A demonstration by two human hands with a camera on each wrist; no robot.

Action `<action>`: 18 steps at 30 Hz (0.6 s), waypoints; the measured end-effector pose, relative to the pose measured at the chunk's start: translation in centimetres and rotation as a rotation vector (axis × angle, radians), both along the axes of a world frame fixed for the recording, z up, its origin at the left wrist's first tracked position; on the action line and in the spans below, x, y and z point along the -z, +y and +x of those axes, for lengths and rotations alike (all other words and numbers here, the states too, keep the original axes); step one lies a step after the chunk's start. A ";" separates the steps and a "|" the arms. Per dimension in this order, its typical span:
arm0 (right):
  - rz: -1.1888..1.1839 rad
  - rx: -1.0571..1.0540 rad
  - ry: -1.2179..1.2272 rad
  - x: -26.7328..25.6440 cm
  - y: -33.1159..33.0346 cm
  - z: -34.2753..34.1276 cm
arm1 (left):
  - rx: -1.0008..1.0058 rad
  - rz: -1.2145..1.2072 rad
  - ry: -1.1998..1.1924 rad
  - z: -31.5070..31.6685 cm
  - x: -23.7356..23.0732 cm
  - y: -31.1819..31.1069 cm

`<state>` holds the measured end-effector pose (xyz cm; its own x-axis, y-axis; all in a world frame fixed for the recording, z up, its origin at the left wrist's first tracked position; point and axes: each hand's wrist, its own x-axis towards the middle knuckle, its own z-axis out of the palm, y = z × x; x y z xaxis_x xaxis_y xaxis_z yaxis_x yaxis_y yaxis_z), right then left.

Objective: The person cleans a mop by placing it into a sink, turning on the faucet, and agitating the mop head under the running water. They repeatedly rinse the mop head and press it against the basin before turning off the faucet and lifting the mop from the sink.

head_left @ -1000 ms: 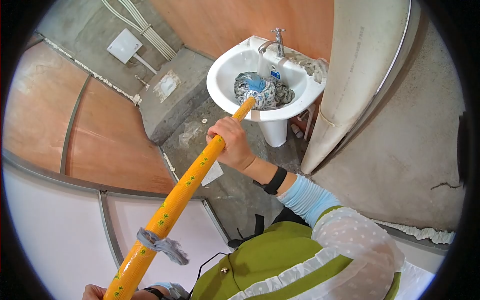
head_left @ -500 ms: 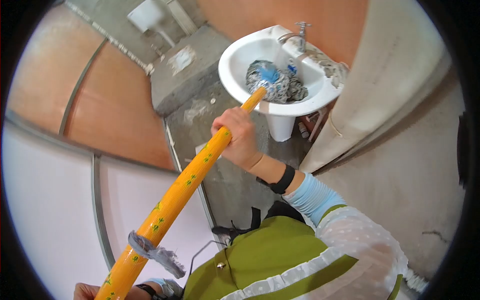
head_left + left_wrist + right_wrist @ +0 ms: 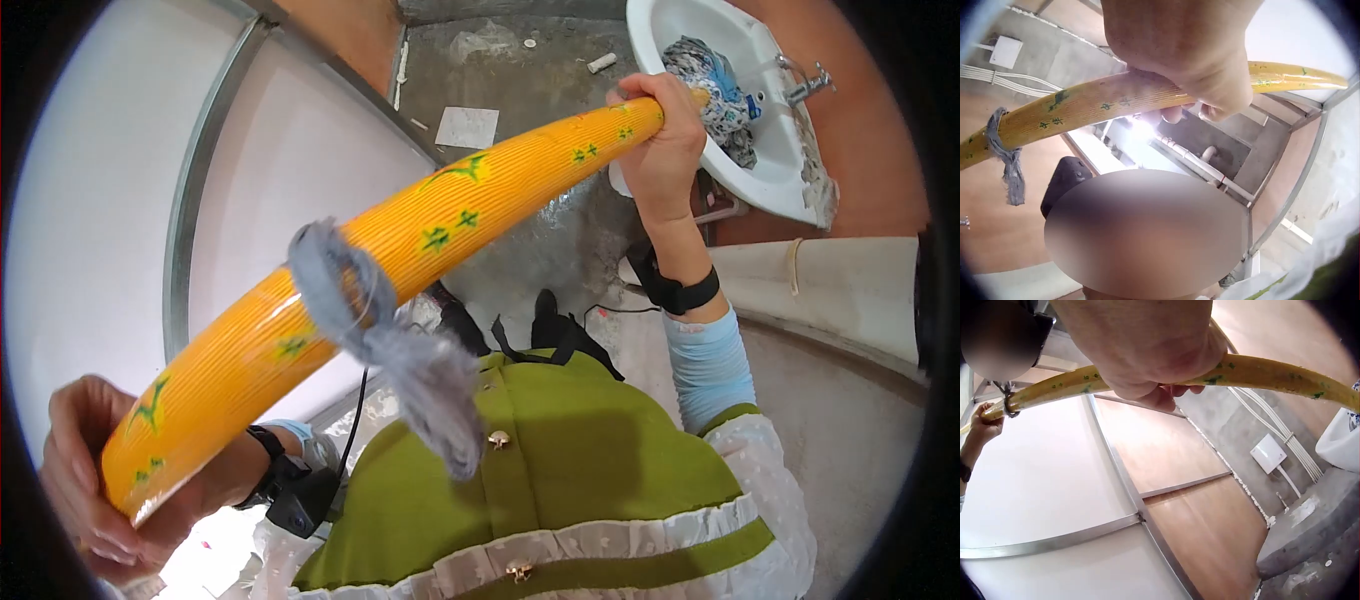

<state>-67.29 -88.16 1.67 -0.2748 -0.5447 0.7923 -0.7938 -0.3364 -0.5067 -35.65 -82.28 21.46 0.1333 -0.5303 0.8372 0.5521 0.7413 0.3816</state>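
Observation:
A mop slants across the head view, its yellow handle (image 3: 530, 165) patterned with green marks. The strand mop head (image 3: 700, 75), with a blue part, sits in the white sink (image 3: 785, 195) at upper right. My right hand (image 3: 665, 140) grips the handle close to the sink's rim. At lower left my left hand (image 3: 85, 460) holds the upper part of the handle; the left wrist view shows its fingers curled round the pole. Between the hands, a grey cloth strip (image 3: 420, 380) is knotted round the handle and dangles.
A metal tap (image 3: 805, 85) stands at the sink's back. A large pale pipe (image 3: 820, 290) runs below it at right. White panels (image 3: 110, 180) with metal frames line the left. On the wet concrete floor lie a white sheet (image 3: 467, 127) and a small white cylinder (image 3: 602, 63).
The head view has turned, shifting the sink to the upper right. The handle lies flatter and nearer the camera, and more of the left hand shows. The mop head stays in the sink.

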 end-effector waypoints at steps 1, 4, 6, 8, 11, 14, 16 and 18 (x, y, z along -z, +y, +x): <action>-0.007 -0.010 0.012 0.0 -0.1 0.3 | 0.000 -0.020 -0.149 0.8 0.8 -0.3; 0.027 -0.002 0.050 0.3 -0.9 1.0 | 0.070 0.004 -0.356 3.3 2.2 -1.1; 0.097 0.003 0.061 1.4 -1.6 1.5 | -0.027 0.317 -0.235 4.1 3.7 -1.6; 0.129 0.023 0.093 2.3 -2.1 2.2 | -0.030 0.381 -0.332 6.0 5.8 -2.4; 0.116 0.078 0.155 2.4 -2.3 2.8 | -0.106 0.498 -0.463 8.6 8.7 -3.1; 0.095 0.121 0.144 2.5 -2.2 3.3 | -0.184 0.443 -0.637 9.5 10.2 -3.7; 0.097 0.125 0.143 2.7 -2.3 3.5 | -0.130 0.486 -0.652 9.4 10.1 -3.6; 0.074 0.110 0.112 2.6 -2.3 3.3 | -0.102 0.425 -0.695 9.5 10.4 -3.9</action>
<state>-63.98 -90.43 -0.94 -0.2478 -0.5746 0.7800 -0.8768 -0.2095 -0.4328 -26.15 -86.16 11.01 -0.2772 -0.8342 0.4768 0.0242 0.4900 0.8714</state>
